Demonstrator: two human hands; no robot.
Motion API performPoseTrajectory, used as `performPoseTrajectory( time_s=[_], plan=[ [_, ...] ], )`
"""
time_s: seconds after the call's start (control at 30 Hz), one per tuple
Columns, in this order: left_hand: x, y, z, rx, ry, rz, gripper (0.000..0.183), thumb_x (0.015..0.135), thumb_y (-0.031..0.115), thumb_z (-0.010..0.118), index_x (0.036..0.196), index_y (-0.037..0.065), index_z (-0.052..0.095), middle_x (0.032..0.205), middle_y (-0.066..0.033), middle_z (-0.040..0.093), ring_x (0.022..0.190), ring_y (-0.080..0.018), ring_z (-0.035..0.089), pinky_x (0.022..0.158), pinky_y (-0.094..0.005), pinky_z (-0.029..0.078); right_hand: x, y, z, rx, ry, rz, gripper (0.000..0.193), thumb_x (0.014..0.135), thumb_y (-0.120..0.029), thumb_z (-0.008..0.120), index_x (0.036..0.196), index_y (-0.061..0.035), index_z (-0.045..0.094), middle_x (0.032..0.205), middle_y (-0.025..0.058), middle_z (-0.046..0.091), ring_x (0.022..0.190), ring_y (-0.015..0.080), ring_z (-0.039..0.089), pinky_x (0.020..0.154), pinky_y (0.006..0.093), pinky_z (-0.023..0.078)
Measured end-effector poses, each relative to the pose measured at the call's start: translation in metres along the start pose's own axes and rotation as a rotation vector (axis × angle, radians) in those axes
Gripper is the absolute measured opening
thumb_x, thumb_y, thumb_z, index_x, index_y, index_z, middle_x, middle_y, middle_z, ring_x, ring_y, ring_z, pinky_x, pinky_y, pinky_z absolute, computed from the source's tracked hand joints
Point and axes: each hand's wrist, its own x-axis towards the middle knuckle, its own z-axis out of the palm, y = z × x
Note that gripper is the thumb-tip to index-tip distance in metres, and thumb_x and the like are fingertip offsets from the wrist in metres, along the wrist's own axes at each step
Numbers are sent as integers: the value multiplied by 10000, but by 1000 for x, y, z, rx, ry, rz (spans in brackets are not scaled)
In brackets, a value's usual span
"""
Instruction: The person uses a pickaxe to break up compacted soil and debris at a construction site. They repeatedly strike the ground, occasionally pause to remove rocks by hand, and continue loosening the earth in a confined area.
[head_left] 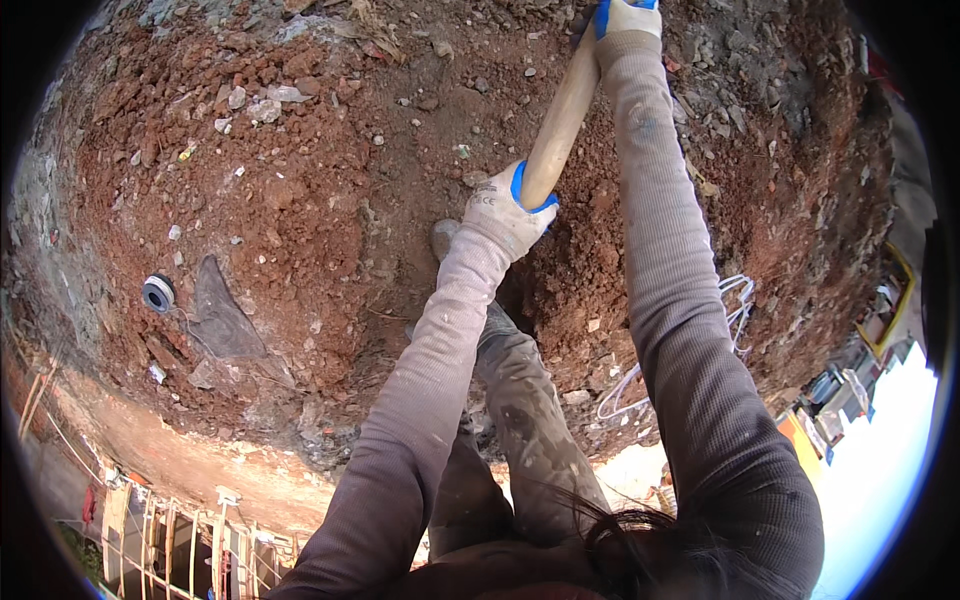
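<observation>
My left hand (508,210), in a white work glove with blue edging, is wrapped round the near end of a thick, pale wooden tool handle (563,122). Farther up, at the top edge of the view, my right hand (630,18) in a matching glove is closed at the handle's far end. A small dark part shows beside that hand, but the tool's head is mostly cut off, so its kind cannot be told. The handle slants over loose reddish-brown soil (600,245) mixed with small stones.
One muddy shoe (445,238) stands beside a dark hollow (515,292). Loops of white cable (738,305) lie right of my legs. At left are a dark round spool (158,293) and a flat grey piece (222,312). Wooden poles (190,540) rise at lower left.
</observation>
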Motion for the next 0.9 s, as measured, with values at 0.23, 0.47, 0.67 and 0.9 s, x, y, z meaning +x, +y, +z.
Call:
performPoseTrajectory(
  time_s=[0.23, 0.47, 0.67, 0.9],
  plan=[
    [-187, -37, -16, -328, 29, -773, 299, 712, 121, 805, 943, 34, 635, 735, -60, 632, 632, -168, 606, 571, -336, 498, -201, 187, 19, -919, -253, 590, 475, 737, -376, 746, 1021, -4, 666, 933, 184, 696, 887, 294, 688, 812, 382, 528],
    [-65, -1, 4, -380, -119, -836, 272, 702, 120, 819, 854, 41, 607, 660, -34, 588, 472, -151, 527, 425, -307, 432, -45, 210, 28, -741, -146, 879, 405, 794, -332, 721, 1051, -22, 673, 874, 134, 684, 783, 268, 682, 736, 418, 553],
    [-196, -103, 8, -263, 53, -710, 314, 690, 130, 819, 913, 14, 631, 713, -54, 621, 605, -161, 585, 584, -319, 504, -187, 171, 42, -1102, -316, 566, 487, 801, -330, 696, 1163, -14, 622, 1118, 193, 682, 1055, 318, 663, 901, 399, 536],
    [-364, -64, -20, -232, -40, -562, 372, 717, 165, 817, 988, 9, 614, 803, -90, 654, 699, -214, 618, 674, -356, 515, -343, 135, -48, -905, -216, 424, 453, 742, -347, 778, 983, -19, 579, 876, 178, 669, 867, 325, 674, 769, 444, 526]
  ],
)
